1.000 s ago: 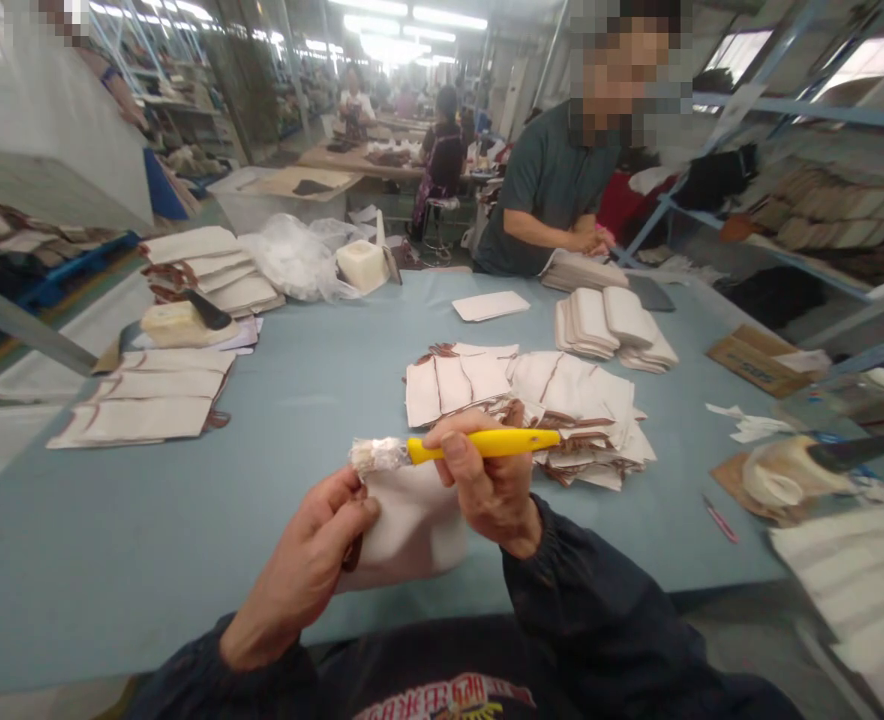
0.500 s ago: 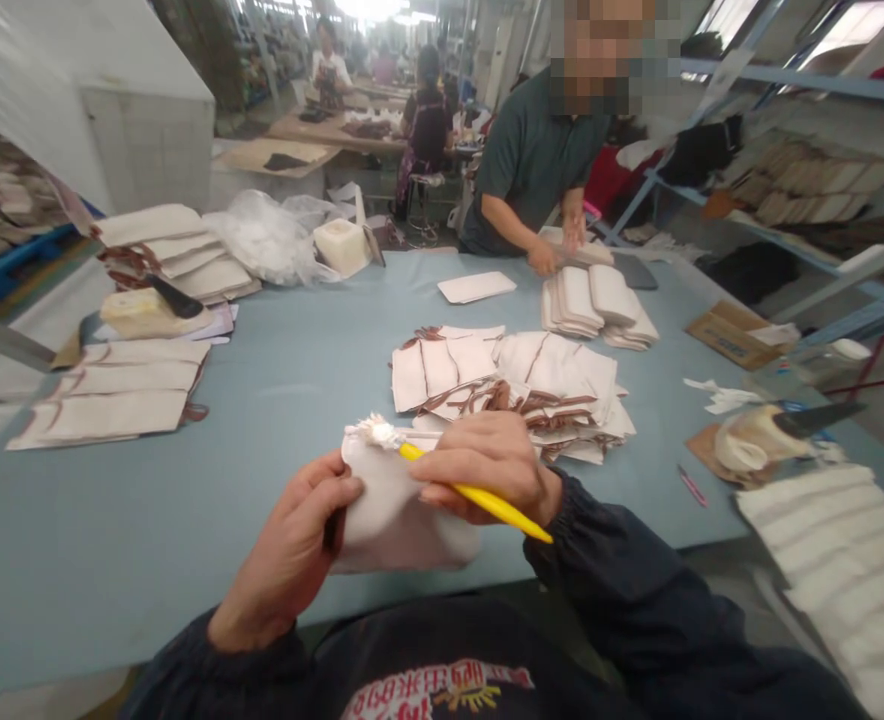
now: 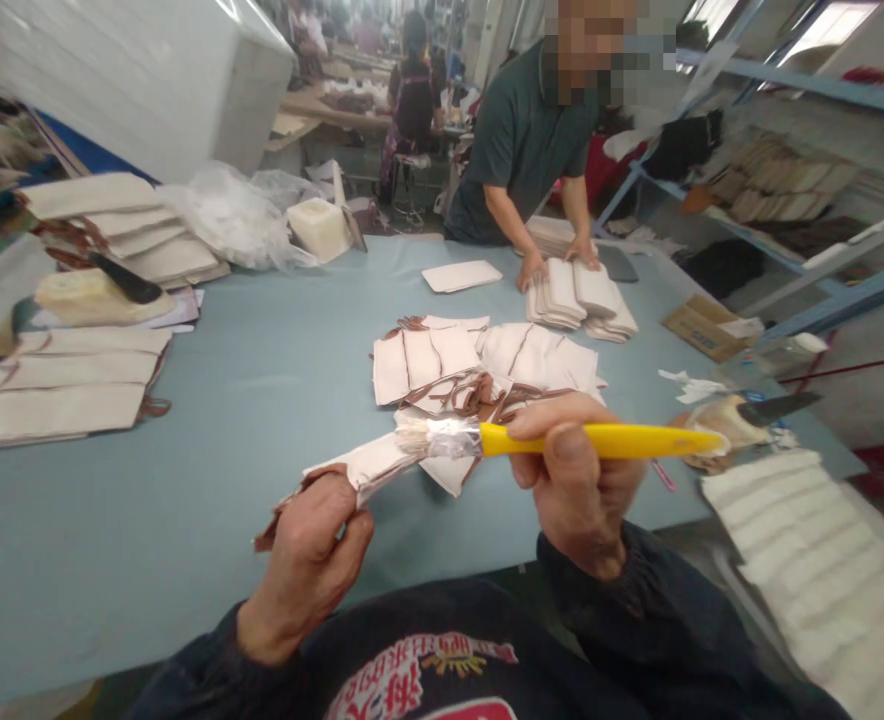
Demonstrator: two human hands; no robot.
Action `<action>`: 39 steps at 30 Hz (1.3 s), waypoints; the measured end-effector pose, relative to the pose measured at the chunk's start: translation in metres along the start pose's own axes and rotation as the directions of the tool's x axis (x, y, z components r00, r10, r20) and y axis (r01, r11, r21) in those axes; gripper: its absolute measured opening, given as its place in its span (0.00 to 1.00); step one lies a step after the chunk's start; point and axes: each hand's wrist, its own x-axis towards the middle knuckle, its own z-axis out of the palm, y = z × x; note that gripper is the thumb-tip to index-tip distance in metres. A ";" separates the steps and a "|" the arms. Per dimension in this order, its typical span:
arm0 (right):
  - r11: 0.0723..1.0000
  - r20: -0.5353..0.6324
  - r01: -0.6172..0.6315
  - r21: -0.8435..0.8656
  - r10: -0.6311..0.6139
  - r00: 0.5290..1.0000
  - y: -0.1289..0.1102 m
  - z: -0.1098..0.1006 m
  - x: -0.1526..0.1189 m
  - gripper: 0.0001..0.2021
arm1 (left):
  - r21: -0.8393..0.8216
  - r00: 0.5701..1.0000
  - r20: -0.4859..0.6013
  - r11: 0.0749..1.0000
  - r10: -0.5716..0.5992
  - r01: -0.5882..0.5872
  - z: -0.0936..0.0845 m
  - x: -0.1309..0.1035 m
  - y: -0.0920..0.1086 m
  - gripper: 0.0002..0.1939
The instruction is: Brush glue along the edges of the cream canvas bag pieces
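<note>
My left hand is closed around the lower end of a cream fabric piece with brown edging, which points up and to the right. In my right hand is a yellow-handled paintbrush, gripped between thumb and fingers and held almost level. The brush's bristles, coated in something white, overlap the far end of the piece; whether they touch it I cannot tell. Just behind lies a loose pile of cream pieces with brown straps, partly covered by the brush and my right hand.
Across the blue-topped table, a co-worker has both hands at stacked cream panels. More cream pieces and a plastic container with a black-handled tool lie left. A cardboard box sits right.
The brush has moved right and turned level, its bristles coming off the panel's top edge. The held piece is now seen narrow and tilted. The co-worker's hands have shifted onto the stacks.
</note>
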 end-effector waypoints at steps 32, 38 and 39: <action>0.931 0.233 -0.354 0.085 0.327 0.916 0.023 0.040 -0.044 0.16 | 0.231 0.925 0.041 0.897 0.378 -0.377 0.010 -0.026 -0.026 0.16; 0.934 0.283 -0.352 -0.053 0.352 0.892 0.021 0.035 -0.028 0.17 | 0.239 0.922 0.056 0.891 0.383 -0.385 0.008 -0.031 -0.032 0.12; 0.935 0.310 -0.342 -0.096 0.355 0.882 0.022 0.036 -0.020 0.17 | 0.239 0.920 0.055 0.889 0.389 -0.390 0.009 -0.032 -0.033 0.11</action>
